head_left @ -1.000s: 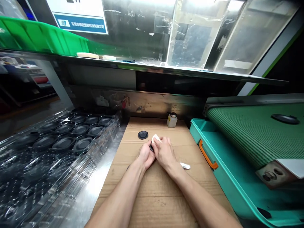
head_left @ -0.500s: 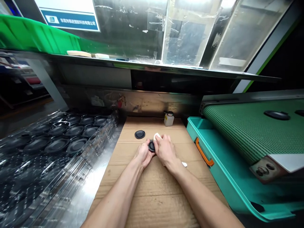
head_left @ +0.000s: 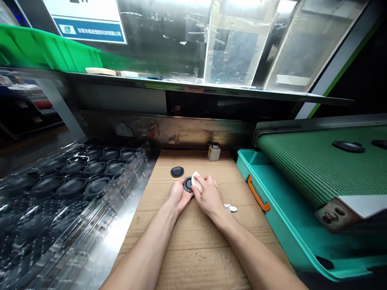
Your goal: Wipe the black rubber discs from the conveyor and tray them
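Note:
My left hand (head_left: 178, 194) grips a round black lid (head_left: 188, 184) by its edge, tilted up above the cardboard sheet (head_left: 196, 249). Pinched in my right hand (head_left: 209, 194) is a white wiping pad (head_left: 196, 182), which touches the right side of that lid. Another round black lid (head_left: 177, 172) lies flat on the cardboard just beyond my left hand. Beside my right wrist rests a small white object (head_left: 231, 208), partly covered by the wrist; its kind is unclear. A small square bottle (head_left: 214, 152) with a dark cap stands at the back.
Clear plastic trays (head_left: 99, 217) holding many black lids are stacked at left. To the right sits a teal bin (head_left: 272, 229) with an orange handle, under the end of a green conveyor belt (head_left: 317, 169) carrying black lids. A metal shelf (head_left: 193, 88) spans the back, bearing a green bin (head_left: 48, 50).
Both hands have shifted slightly left with the lid and the pad. More of the pad's white face now shows, and more of the small white object by the right wrist is uncovered.

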